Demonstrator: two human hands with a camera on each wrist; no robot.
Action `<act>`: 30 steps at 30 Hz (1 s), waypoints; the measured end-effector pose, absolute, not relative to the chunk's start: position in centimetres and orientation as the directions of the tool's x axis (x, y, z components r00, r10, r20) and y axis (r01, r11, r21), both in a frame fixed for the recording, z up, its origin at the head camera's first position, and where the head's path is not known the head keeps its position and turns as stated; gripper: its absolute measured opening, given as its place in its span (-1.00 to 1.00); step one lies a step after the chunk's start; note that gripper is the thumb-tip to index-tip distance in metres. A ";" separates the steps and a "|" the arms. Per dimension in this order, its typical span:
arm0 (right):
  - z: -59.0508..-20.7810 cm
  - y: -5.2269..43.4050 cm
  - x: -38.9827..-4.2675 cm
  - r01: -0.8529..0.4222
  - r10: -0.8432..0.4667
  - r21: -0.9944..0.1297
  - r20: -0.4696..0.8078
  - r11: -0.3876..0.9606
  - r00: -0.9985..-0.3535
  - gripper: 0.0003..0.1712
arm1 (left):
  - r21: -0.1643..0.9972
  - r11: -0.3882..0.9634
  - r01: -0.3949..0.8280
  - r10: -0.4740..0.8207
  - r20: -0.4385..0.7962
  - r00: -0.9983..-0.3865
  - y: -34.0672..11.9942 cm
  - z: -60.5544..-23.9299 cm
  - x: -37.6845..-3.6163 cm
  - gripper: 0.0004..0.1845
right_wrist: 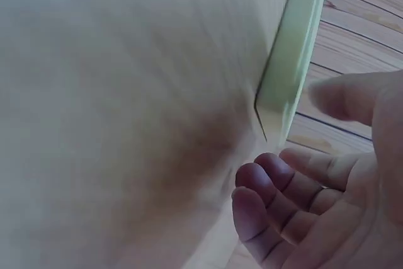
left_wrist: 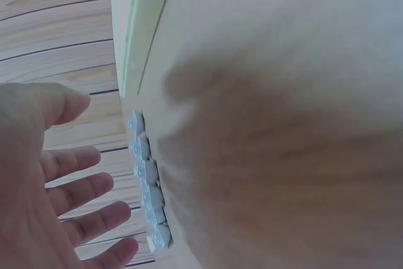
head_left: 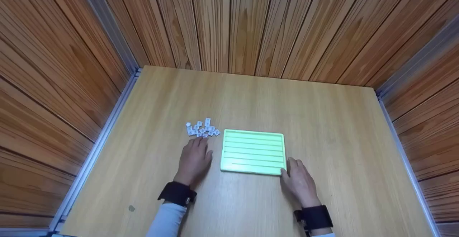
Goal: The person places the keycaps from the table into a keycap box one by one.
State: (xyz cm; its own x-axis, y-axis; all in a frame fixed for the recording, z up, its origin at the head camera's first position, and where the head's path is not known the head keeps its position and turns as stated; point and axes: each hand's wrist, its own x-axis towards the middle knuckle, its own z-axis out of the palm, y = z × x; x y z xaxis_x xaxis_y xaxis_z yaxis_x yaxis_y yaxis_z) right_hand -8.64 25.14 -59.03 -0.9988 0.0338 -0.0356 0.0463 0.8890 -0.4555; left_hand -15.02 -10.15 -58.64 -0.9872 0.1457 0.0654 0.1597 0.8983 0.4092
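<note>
A light green tray (head_left: pixel 253 151) with several long grooves lies flat at the middle of the wooden table (head_left: pixel 322 122). Left of its far corner sits a small heap of white tiles (head_left: pixel 202 128). My left hand (head_left: pixel 194 157) hovers palm down just short of the heap, fingers straight and spread, holding nothing. The left wrist view shows that hand (left_wrist: pixel 69 174) open beside the tiles (left_wrist: pixel 146 181) and the tray's edge (left_wrist: pixel 141 29). My right hand (head_left: pixel 298 178) lies at the tray's near right corner. In the right wrist view its fingers (right_wrist: pixel 277 200) are loosely curled beside the tray corner (right_wrist: pixel 286 80), gripping nothing.
Wood-panelled walls (head_left: pixel 233 22) close the table in on three sides, with grey metal rails (head_left: pixel 104 136) along the left and right edges. Both wrists wear black bands (head_left: pixel 177 193). A small dark mark (head_left: pixel 131 208) sits near the front left.
</note>
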 end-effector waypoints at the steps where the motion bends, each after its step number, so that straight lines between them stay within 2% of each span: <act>1: -59.1 25.0 -8.7 0.052 0.037 -0.459 -0.043 0.887 -0.998 -0.39 | 0.404 0.902 0.153 0.142 0.057 -0.988 -10.3 -58.6 -15.3 -0.45; 8: -59.3 24.4 -9.1 0.111 0.073 -0.481 -0.098 0.870 -0.993 -0.38 | 0.407 0.905 0.120 0.128 0.008 -0.992 -11.3 -58.4 -17.2 -0.45; 15: -59.4 24.4 -9.6 0.178 0.102 -0.524 -0.171 0.833 -0.980 -0.43 | 0.424 0.898 0.117 0.105 0.053 -0.993 -12.6 -58.0 -19.4 -0.49; 20: -59.5 24.5 -10.0 0.201 0.111 -0.539 -0.194 0.818 -0.975 -0.48 | 0.449 0.890 0.075 0.068 0.031 -0.997 -13.6 -57.6 -21.1 -0.48; 30: -59.8 24.7 -10.3 0.241 0.130 -0.545 -0.234 0.803 -0.963 -0.50 | 0.404 0.913 0.056 0.055 0.013 -0.998 -14.4 -57.0 -24.0 -0.58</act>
